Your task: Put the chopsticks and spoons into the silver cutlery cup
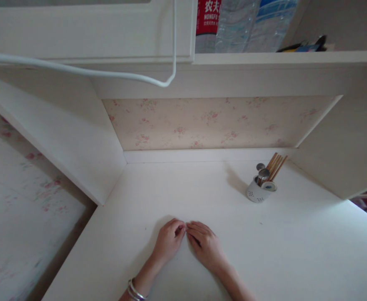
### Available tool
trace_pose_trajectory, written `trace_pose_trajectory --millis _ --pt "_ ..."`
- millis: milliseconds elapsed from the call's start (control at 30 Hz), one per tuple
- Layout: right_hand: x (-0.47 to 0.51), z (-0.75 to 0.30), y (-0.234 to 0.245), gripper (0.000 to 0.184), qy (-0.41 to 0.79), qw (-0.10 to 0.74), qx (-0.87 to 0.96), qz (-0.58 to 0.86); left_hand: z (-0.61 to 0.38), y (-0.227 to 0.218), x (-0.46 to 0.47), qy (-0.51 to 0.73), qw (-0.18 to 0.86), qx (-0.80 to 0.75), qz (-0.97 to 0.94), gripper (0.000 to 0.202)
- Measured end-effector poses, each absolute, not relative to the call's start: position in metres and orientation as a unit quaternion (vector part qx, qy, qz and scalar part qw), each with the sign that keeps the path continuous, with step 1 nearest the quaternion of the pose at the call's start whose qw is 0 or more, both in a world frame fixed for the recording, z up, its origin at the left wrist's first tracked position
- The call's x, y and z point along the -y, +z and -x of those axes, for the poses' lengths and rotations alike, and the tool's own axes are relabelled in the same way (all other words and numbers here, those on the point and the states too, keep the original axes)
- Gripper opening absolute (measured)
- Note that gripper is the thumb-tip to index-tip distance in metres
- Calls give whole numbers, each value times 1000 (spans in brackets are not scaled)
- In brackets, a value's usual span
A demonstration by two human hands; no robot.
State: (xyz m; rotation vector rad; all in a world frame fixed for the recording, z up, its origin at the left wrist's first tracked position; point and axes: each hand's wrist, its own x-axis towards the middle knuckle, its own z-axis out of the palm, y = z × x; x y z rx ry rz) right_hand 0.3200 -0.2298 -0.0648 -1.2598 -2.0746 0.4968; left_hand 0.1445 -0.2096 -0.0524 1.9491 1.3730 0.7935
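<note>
Both my hands rest on the white tabletop (183, 188), their fingertips meeting in the middle near the front. My left hand (170, 238) is curled, thumb and fingers brought together in a loose ring, and no object shows in it. Silver bangles (135, 290) circle that wrist. Palm down, my right hand (205, 243) lies with its fingers stretched side by side and the thumb a little apart, holding nothing I can see. Farther back and to the right stands a white perforated holder (257, 194) with wooden chopsticks (277, 166) and metal spoons (264, 173) in it.
Above the table runs a shelf (284, 58) with clear plastic-wrapped bottles (240, 29) and a red label. A white cable (108, 74) hangs in front of the cabinet door (86, 33). Side panels (73, 138) bound the table, with floral wallpaper (202, 123) at the back.
</note>
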Motion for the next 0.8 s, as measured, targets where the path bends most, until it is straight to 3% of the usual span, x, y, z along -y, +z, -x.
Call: trace_pose_trajectory --millis 367,600,700,800 --pt "232 -319 -63 25 256 362 758 479 -145 -51 210 308 305 -522 -734 19" --pt "215 -404 -54 40 287 447 520 669 -143 -54 210 301 313 -521 -735 19" --pt "200 -469 -51 60 153 550 360 738 -142 -54 210 305 318 -519 -732 19" --pt "183 -517 -51 97 67 552 285 781 -141 -52 211 307 325 -516 -731 19"
